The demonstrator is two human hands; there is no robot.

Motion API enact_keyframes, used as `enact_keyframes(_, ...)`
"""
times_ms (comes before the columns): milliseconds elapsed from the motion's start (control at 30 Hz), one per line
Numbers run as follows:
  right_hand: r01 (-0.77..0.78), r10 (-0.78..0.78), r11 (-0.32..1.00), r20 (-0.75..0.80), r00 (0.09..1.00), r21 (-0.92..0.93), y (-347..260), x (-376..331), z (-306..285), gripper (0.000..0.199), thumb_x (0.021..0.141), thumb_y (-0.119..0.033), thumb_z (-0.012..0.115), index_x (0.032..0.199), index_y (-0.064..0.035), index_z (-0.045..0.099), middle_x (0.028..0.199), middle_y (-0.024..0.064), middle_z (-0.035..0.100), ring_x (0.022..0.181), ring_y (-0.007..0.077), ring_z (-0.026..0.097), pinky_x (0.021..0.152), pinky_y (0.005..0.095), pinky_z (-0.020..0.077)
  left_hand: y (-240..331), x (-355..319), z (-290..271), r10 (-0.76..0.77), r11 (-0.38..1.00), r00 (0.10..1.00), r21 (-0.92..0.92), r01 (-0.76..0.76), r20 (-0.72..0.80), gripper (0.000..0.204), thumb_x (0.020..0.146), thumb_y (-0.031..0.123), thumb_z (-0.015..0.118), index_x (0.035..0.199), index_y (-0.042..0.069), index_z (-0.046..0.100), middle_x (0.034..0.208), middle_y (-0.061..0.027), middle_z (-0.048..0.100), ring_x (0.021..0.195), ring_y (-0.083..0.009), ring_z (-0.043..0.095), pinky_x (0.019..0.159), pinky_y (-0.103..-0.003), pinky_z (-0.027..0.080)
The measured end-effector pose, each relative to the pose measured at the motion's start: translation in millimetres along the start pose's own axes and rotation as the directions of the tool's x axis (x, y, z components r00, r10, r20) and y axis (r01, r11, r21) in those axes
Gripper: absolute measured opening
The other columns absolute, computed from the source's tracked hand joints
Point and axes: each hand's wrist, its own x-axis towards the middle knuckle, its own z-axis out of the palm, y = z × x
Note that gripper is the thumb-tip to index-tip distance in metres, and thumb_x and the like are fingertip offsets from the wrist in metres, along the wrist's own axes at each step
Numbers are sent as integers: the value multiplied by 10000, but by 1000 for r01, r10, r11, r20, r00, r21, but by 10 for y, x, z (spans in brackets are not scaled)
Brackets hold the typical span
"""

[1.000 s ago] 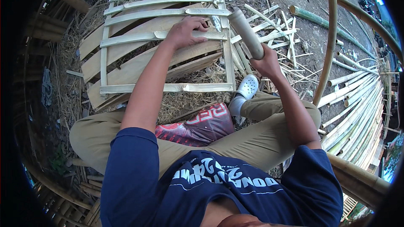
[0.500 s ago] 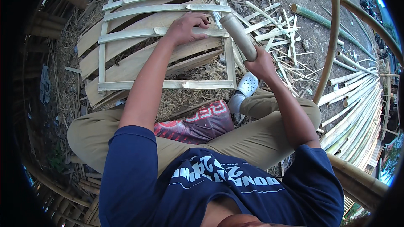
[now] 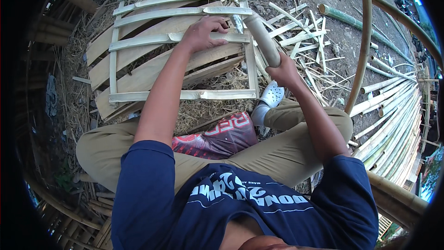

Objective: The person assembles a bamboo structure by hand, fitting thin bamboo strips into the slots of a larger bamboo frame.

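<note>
L hand [image 3: 201, 33] rests palm-down on a slat [image 3: 152, 40] of the bamboo frame [image 3: 185, 95], fingers curled over the slat's edge, pressing not gripping; frame lies flat on straw-covered ground ahead of the knees. R hand [image 3: 283, 70] is closed fully round the lower end of a bamboo club [image 3: 262, 39]; club tilts up-left, its top end just beside frame's right rail [image 3: 251, 67].

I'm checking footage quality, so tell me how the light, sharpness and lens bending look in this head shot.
Head view: soft, even daylight with no hard shadows or glare; left hand on the bamboo frame and right hand gripping the bamboo mallet look sharp; strong fisheye bending curves the bamboo poles at right, and the corners are black.
</note>
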Motion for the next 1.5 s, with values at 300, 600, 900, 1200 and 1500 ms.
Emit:
enact_keyframes(300,50,-188,840,204,961,540,-108,19,151,425,835,-67,783,1196,25,579,895,112,668,630,199,677,602,374,618,110,-9,-42,-18,1000,998,-25,17,-56,370,744,309,933,1053,162,793,1390,26,680,1314,-232,612,1129,-405,507)
enact_keyframes(600,-35,-192,754,271,943,656,-77,24,-23,481,829,-94,771,1244,24,560,1085,108,673,738,205,699,633,368,637,230,-7,-159,86,996,992,45,-82,-94,369,800,333,906,1076,118,787,1169,-67,764,1123,-290,708,1005,-409,556)
enact_keyframes(900,49,-219,848,263,940,528,-28,78,92,407,829,-69,796,1171,35,602,992,123,669,753,212,703,618,380,641,181,-99,21,187,973,958,173,-151,-216,357,814,366,874,1074,143,774,1124,-69,759,1088,-298,709,996,-428,548)
enact_keyframes(1200,27,-194,804,220,956,594,-60,137,-6,397,837,-59,769,1195,26,620,1026,105,685,747,199,702,613,355,632,265,-38,66,79,992,983,108,-62,-164,334,843,327,855,1105,143,759,1159,-65,751,1092,-313,716,956,-432,581)
enact_keyframes(1500,15,-164,815,206,965,580,-14,203,25,391,822,-70,776,1170,35,635,975,120,687,697,210,706,595,373,624,272,-32,92,56,996,987,77,-45,-151,325,865,318,847,1133,150,773,1166,-70,745,1101,-315,717,956,-423,589)
